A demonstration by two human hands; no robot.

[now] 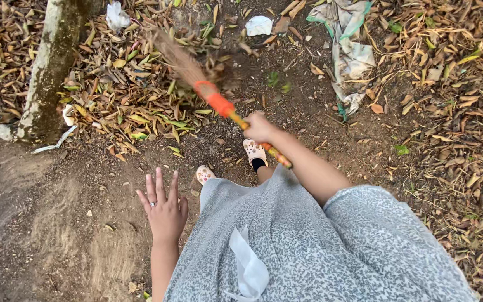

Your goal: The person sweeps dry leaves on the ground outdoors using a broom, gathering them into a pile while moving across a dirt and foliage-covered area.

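Over the dirt ground [74, 223], my right hand [259, 127] clenches the broom [219, 103]; its bristles blur into leaves [124, 84], handle end hidden by my arm. Left hand [165, 210] hangs spread, empty.

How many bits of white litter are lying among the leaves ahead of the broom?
3: one crumpled white scrap top left beside the trunk, one white piece top centre, one small bit at the trunk's base. Leaves may hide others.
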